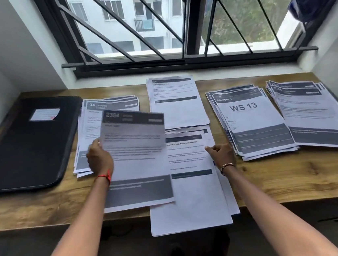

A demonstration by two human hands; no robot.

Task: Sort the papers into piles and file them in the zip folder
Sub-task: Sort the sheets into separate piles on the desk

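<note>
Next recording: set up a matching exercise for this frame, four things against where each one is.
Things: 1 zip folder; 2 sheet 2384; 3 WS 13 pile; 4 right hand.
Places: A held by the left hand; B far left of the desk; C on the stack overhanging the desk's near edge; D second pile from the right.
Pairs: 1-B, 2-A, 3-D, 4-C.

black zip folder (28,143), wood-grain brown table (275,179)

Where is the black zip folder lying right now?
In the head view, the zip folder lies flat at the far left of the wooden desk, just left of the paper pile headed 34.
</note>
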